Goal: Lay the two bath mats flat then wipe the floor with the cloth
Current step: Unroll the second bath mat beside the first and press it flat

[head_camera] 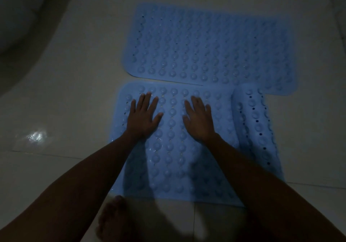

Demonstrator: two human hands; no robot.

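A wet glint (36, 135) shows on the pale tiled floor (56, 95) at far left. The left hand (143, 117) lies flat, fingers spread, gripping nothing, on the near blue mat (172, 148); beside it the right hand (198, 120) presses likewise. This mat's right end (256, 129) curls up, unflattened. The far mat (211, 46) lies flat beyond, its long axis running left to right, its near right corner under that curl.

I'm looking down into a dim home bathroom: pale glossy floor tiles (56, 95) with grout lines and a wet glint, two blue suction-cup bath mats (209, 46) spread on them, a curved white fixture (16, 28) at the upper left, and a bare foot (114, 217) below.
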